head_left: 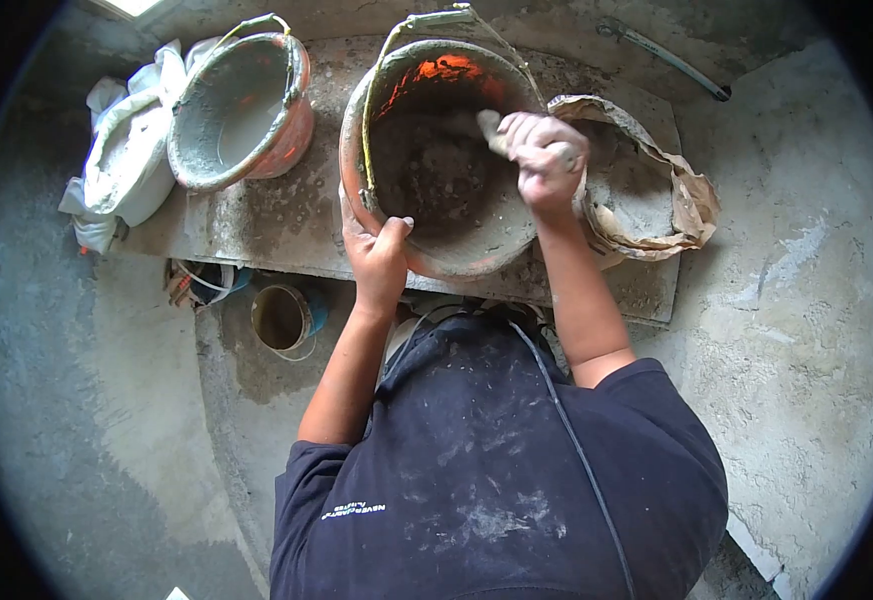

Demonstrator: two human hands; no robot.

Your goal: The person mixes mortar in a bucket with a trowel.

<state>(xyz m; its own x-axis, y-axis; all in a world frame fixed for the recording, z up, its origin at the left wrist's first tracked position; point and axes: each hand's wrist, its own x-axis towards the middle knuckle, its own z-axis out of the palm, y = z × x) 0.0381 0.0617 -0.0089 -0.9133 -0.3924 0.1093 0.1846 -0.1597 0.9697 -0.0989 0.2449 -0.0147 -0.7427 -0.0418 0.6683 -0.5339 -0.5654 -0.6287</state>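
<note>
dusty dark shirt (497, 480) fills the bottom, closest of all, with a thin black cord (577, 450) running down it.

far left, a white bag (122, 160) lies crumpled on the floor (47, 400), touching the corner of a grey slab (277, 220). just beside the bag, a side bucket (242, 110) stands on the slab, tipped a bit, its inside coated grey. below the slab's near edge, a small can (282, 318) sits on the floor and shows its open mouth.

next comes the left hand (379, 250). it is clamped on the near rim of the bucket (477, 262), with the thumb over the rim. the bucket sits in the middle of the slab. it is orange outside and has dark grey wet mix in the bottom. its wire loop hangs by the far rim.

the right hand (547, 150) is over the bucket's right side, closed in a tight fist round a pale handle (490, 125). the handle points into the bucket, and its lower end is hard to see.

right of the bucket, touching it, a torn paper bag (677, 200) lies open on the slab with grey powder in it. far up on the right, a thin metal bar (667, 60) lies on the floor, well apart from both hands.
</note>
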